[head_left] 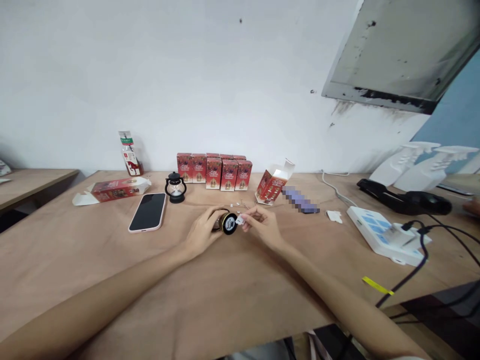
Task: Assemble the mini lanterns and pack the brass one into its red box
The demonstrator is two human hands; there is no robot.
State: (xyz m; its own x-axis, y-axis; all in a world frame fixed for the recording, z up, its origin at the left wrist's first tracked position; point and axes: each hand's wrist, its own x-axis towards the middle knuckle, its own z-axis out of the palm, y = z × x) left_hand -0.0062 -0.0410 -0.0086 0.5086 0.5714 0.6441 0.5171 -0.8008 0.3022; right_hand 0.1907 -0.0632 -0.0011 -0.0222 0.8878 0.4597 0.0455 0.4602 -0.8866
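My left hand (202, 231) is wrapped round a small black lantern (227, 223) lying on its side, its round base turned toward me. My right hand (262, 224) pinches a small white tab (240, 219) right at that base. Both hands hover just above the wooden table (210, 300). A second small black lantern (175, 188) stands upright beyond my left hand. Behind it is a row of several red boxes (214, 173). One open red box (272, 185) leans at the right of the row, and another (112, 190) lies flat at the left.
A phone in a pink case (149, 212) lies face up left of my hands. A white power strip (386, 235) with black cables, a black stapler-like tool (403, 200), a yellow strip (377, 285) and a scrap of white paper (334, 216) sit on the right. A bottle (129, 154) stands by the wall.
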